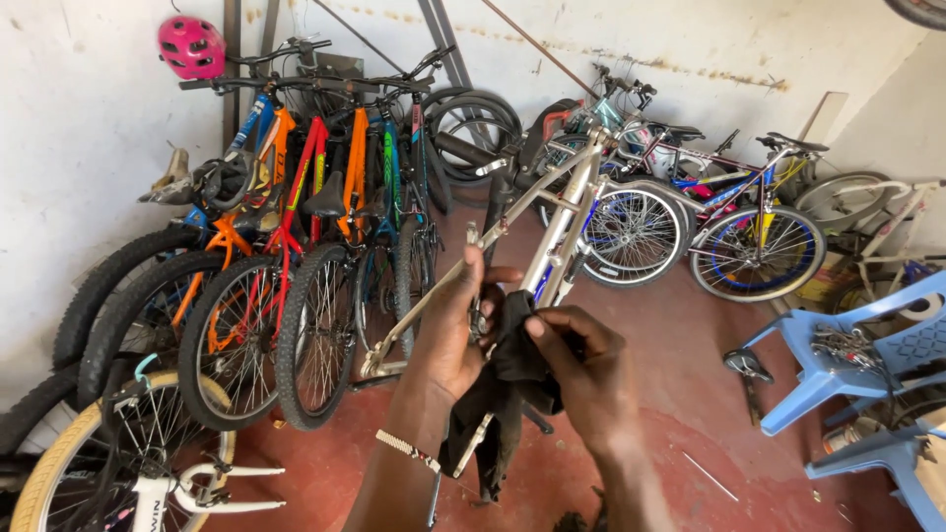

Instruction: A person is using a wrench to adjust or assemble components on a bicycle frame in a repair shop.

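- My left hand is up in front of me, with its fingers closed around a small metal part.
- The part is mostly hidden inside my fist, so I cannot tell just what it is.
- My right hand is just beside my left one, a little lower and to the right.
- My right fingers pinch a black cloth.
- The top of the cloth is pressed up against the metal part, right between my two hands.
- The rest of the cloth hangs down loose below my hands and over my left wrist.
- A beaded band sits on my left wrist.
- Behind my hands stands a silver bike frame with no wheels on it.
- One thin silver bar of the frame runs down to the left, behind my left hand.
- I cannot tell if my hand touches that bar.
- On the left, a row of bikes leans on the white wall, orange, red and blue ones.
- A pink helmet hangs high up on that wall.
- More bikes stand far back on the right.
- A blue plastic chair is on my right, with small metal bits on its seat.
- The floor under it all is red.
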